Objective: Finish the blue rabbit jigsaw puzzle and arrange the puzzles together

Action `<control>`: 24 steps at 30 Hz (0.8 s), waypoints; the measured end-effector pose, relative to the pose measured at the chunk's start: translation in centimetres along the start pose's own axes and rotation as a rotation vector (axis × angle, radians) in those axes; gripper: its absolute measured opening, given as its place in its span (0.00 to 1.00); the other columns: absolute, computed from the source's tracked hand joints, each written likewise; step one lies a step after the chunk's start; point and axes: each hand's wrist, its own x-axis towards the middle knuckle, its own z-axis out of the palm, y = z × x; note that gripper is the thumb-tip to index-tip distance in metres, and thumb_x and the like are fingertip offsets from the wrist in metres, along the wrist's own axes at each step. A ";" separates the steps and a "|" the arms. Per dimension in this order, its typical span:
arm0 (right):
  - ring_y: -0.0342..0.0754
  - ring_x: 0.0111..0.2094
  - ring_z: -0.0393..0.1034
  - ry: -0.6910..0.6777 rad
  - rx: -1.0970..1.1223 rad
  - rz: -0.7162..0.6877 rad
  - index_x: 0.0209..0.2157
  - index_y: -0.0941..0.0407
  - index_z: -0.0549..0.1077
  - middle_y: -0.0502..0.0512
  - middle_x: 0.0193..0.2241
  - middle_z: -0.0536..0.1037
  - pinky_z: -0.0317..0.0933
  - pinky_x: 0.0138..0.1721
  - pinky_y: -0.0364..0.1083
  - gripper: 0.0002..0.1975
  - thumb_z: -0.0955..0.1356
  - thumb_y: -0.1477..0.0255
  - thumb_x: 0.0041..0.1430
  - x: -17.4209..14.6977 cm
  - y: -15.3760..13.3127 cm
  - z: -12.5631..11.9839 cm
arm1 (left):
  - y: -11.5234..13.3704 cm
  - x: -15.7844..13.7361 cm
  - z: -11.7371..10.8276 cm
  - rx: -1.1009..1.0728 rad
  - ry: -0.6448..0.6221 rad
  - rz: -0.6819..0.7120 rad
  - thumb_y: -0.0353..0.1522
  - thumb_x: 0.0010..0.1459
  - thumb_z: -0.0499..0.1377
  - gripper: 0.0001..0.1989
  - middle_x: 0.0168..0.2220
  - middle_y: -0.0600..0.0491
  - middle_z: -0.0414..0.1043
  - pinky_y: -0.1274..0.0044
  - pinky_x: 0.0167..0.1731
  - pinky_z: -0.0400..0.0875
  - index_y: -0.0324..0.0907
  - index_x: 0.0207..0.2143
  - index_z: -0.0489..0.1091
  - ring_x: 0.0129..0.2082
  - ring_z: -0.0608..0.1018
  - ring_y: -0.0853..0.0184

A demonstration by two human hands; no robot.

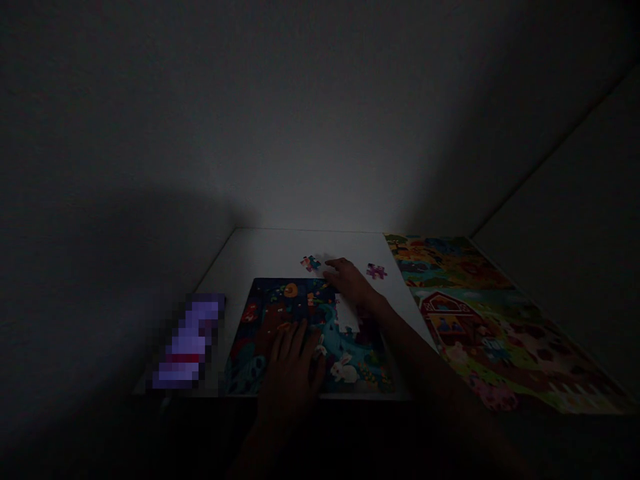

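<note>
A mostly assembled jigsaw puzzle (345,367) with dark blue forest scenery and white rabbits lies on the white table. White tabletop shows through a gap in its upper right part. My left hand (295,360) rests flat on the puzzle's lower middle, fingers spread. Over the puzzle's top edge reaches my right hand (350,283), its fingers stretched out and slightly apart, with nothing visible between them. Just left of those fingertips, apart from them, is a loose multicoloured puzzle piece (311,263). Another loose piece, purple and pink (377,271), lies to the right of my right hand.
Along the table's right side lie a farm picture (470,347) and, behind it, an animal picture (440,260). A lit, pixelated phone-like object (190,343) is at the left edge. The white table (270,250) meets a wall at the back. The light is dim.
</note>
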 end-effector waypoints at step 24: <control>0.46 0.35 0.72 -0.458 0.609 0.017 0.47 0.57 0.75 0.51 0.34 0.79 0.64 0.39 0.45 0.20 0.72 0.67 0.50 -3.9 2.6 -5.6 | 0.2 0.2 -0.1 -0.053 -0.010 -0.027 0.37 0.64 0.54 0.19 0.61 0.43 0.67 0.55 0.57 0.65 0.43 0.54 0.71 0.59 0.70 0.51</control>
